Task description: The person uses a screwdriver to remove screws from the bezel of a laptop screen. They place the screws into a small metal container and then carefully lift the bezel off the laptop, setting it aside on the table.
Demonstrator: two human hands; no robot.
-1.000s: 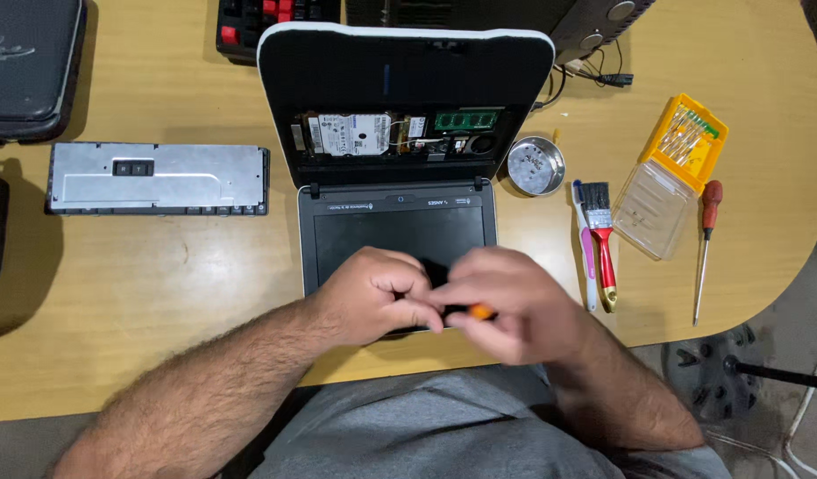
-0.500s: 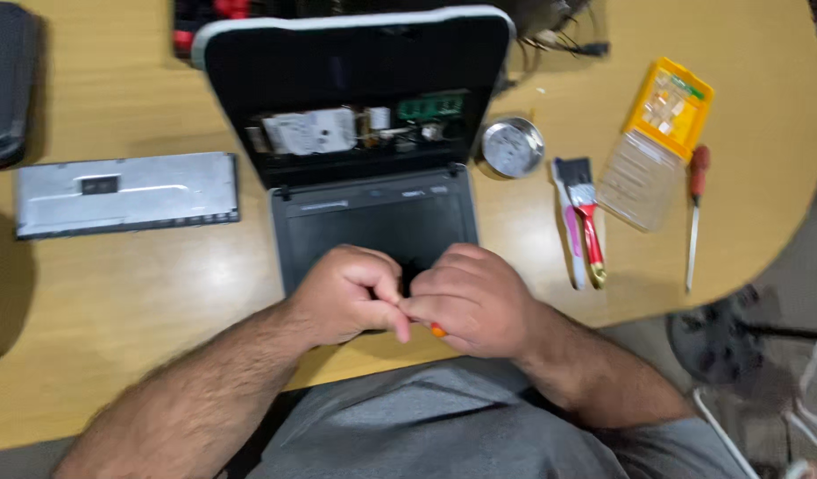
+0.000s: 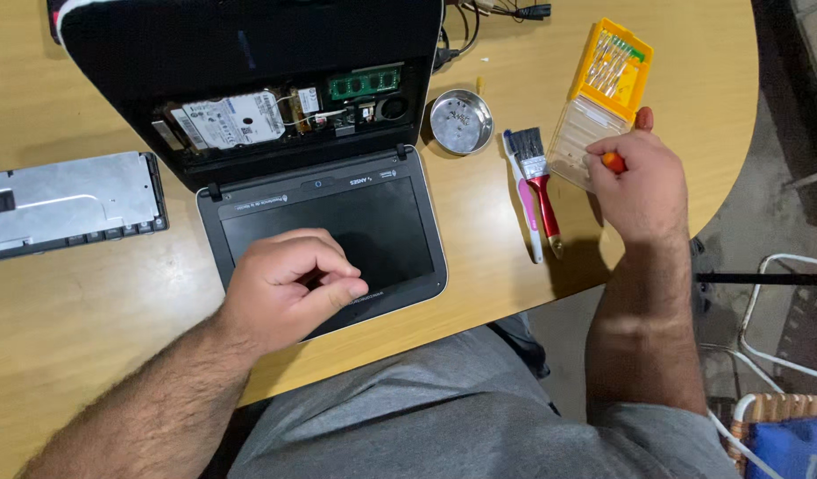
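laptop (image 3: 337, 213): black, opened flat with its back panel off and boards bare, lower half under your left hand (image 3: 289, 288) | screwdriver (image 3: 614, 160): orange handle, gripped in your right hand (image 3: 634, 182), mostly hidden | bit case (image 3: 601, 98): yellow and clear, lying open just above your right hand

Bare table (image 3: 89, 302) left of laptop (image 3: 328, 222) (brush (image 3: 539, 182), tin (image 3: 461, 121) crowding right).
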